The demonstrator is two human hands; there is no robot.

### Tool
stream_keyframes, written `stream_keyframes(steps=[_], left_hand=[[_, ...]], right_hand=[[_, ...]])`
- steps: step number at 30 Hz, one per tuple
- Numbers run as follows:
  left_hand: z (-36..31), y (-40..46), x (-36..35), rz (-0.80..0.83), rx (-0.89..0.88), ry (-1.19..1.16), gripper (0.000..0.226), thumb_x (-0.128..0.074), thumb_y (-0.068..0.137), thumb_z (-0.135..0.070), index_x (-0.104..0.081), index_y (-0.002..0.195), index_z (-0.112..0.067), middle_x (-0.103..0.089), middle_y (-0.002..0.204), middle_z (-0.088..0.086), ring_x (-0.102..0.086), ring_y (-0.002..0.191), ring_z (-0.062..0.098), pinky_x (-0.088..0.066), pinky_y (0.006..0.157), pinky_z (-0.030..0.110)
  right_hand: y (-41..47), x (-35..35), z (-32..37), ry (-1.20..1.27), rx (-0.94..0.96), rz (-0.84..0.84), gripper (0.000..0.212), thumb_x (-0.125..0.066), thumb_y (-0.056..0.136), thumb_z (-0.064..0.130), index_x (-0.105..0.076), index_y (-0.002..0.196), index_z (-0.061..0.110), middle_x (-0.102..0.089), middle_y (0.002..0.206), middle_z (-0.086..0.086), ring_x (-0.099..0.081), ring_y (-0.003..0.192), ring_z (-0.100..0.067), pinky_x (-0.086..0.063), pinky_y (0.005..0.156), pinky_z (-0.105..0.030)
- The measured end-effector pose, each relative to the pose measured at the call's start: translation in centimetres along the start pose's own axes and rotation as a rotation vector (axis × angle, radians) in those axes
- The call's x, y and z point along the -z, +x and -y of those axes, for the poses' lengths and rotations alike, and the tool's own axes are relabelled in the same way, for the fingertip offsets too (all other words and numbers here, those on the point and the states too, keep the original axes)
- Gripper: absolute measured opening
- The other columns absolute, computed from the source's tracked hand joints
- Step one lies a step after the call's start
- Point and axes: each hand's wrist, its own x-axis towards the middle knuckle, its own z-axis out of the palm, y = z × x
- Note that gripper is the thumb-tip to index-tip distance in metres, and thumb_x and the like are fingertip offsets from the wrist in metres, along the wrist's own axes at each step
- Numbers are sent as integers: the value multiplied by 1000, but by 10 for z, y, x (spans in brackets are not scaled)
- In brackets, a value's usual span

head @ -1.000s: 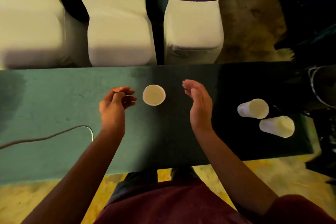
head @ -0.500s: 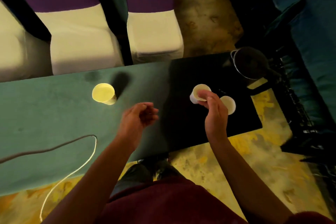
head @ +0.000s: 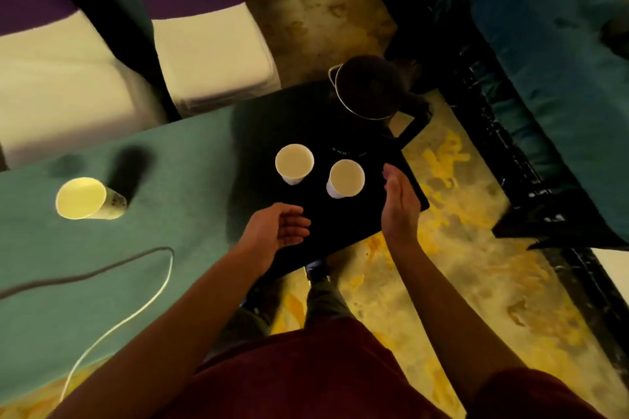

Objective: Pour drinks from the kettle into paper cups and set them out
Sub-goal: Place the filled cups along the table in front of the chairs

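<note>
2 paper cups stand upright on the dark tray at the right end of the table: the left cup (head: 294, 163) and the right cup (head: 346, 177), close together but apart, grouped just in front of the kettle (head: 371, 92) so the spout has a short reach to both. The kettle sits at the tray's far corner, handle turned toward the person's right side, which suits a right-handed lift. A 3rd cup (head: 85, 198) stands well apart on the green table (head: 143, 282), apparently already set out at a seat facing the covered chairs (head: 204, 54). Whether any cup holds liquid is hard to tell in this dim, blurred view.

The right hand (head: 399, 204) is open, fingers together and straight, palm turned inward just beside the right cup, touching nothing. The left hand (head: 277, 231) hovers over the tray's near edge, fingers loosely curled and slightly apart, empty. A cable (head: 102, 270) crosses the table nearby, a snag risk when carrying.
</note>
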Motion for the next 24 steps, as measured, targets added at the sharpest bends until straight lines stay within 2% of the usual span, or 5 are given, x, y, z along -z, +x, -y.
stream_keyframes(steps=[4, 9, 13, 18, 24], left_hand=[[9, 25, -25, -82, 60, 27, 28, -41, 100, -17, -65, 102, -3, -72, 84, 13, -67, 69, 23, -54, 66, 30], [17, 47, -51, -174, 120, 24, 29, -38, 102, -19, -63, 99, -5, -69, 86, 14, -66, 69, 22, -54, 62, 27], [16, 62, -65, -215, 137, 23, 26, -41, 101, -17, -64, 97, -6, -70, 82, 12, -66, 64, 21, -55, 57, 25], [13, 78, -74, -229, 168, 52, 26, -40, 102, -15, -63, 101, -3, -70, 69, 8, -66, 53, 18, -55, 55, 26], [8, 82, -77, -251, 163, 69, 27, -43, 101, -15, -65, 110, -2, -71, 74, 9, -66, 58, 20, -56, 58, 27]], right_hand=[[30, -16, -21, 68, -35, 113, 51, -36, 102, 42, -64, 134, 12, -66, 133, -4, -59, 126, -16, -47, 108, -41], [40, -39, -30, 84, -56, 305, 41, -38, 104, 34, -66, 126, 15, -67, 117, 2, -61, 106, -7, -49, 89, -28], [52, -42, -30, 86, -53, 382, 47, -38, 103, 41, -65, 131, 16, -67, 125, 2, -62, 113, -12, -49, 88, -17], [62, -39, -29, 86, -20, 475, 50, -39, 101, 47, -64, 134, 18, -68, 131, 1, -64, 118, -12, -52, 91, -21], [63, -41, -28, 120, -48, 517, 37, -42, 105, 33, -67, 129, 20, -69, 128, 2, -64, 114, -10, -50, 85, -15]])
